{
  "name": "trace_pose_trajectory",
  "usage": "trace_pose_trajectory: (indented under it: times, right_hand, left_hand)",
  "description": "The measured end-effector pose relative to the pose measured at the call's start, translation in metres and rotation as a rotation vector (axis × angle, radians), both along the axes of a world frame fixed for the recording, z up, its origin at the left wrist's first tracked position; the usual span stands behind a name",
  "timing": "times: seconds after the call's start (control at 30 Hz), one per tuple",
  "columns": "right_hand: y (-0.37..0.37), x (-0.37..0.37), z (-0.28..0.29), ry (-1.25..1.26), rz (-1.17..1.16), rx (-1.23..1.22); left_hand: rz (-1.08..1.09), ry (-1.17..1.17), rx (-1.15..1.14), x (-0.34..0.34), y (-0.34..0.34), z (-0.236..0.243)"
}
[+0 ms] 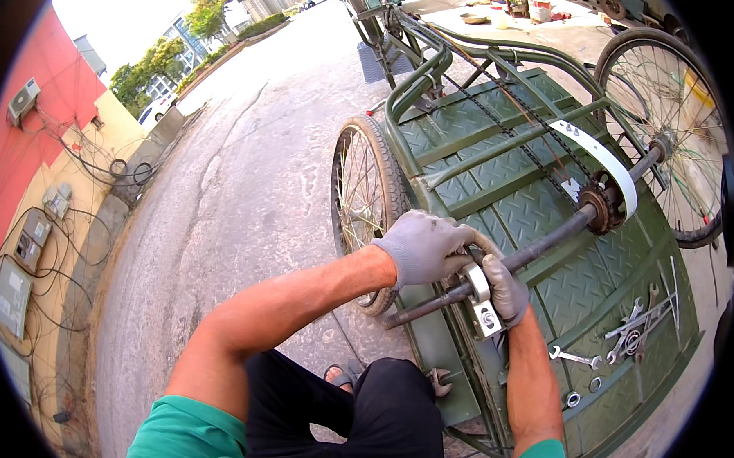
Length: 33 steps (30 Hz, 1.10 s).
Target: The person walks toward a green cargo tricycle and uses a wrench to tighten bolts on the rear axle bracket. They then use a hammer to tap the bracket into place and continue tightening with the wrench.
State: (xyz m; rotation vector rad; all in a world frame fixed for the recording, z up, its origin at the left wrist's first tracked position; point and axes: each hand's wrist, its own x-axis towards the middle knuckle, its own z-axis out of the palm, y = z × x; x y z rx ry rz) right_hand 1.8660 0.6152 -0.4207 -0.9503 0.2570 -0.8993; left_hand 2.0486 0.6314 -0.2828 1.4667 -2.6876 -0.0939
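My left hand [429, 247], in a grey glove, reaches over a steel shaft [555, 233] with its fingers curled at the top of a silver bearing block [483, 310]; what they pinch is hidden. My right hand [505, 288], also gloved, grips the bearing block from its right side. The block sits around the shaft near its lower left end. Farther along the shaft is a rusty sprocket [599, 208] with a chain [527, 152] and a curved white guard [614, 169]. All this lies over the green metal bed [582, 285] of an upturned tricycle.
Spanners [577, 359] and sockets [573, 398] lie on the bed's right. An adjustable wrench [439, 381] rests by my knee. Spoked wheels [361, 188] flank the frame. At left, a wall [36, 153] carries boxes and wires beside the concrete road [218, 194].
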Motion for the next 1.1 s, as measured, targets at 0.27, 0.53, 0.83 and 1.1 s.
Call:
trace_pose_trajectory:
  times: [0.27, 0.53, 0.83, 1.1]
  right_hand:
    - [-0.002, -0.004, 0.000, -0.019, 0.000, -0.002]
    - [0.003, 0.000, 0.005, -0.032, 0.006, 0.030]
    - [0.003, -0.001, 0.004, -0.037, 0.011, 0.028]
    - [0.005, 0.004, 0.008, -0.068, -0.014, 0.054]
  left_hand:
    - [0.048, -0.011, 0.018, -0.007, 0.000, 0.006]
    - [0.023, -0.049, 0.026, 0.001, -0.001, 0.000]
    - [0.015, -0.039, 0.071, 0.001, -0.002, 0.001]
    - [-0.073, 0.013, 0.086, 0.009, -0.003, 0.000]
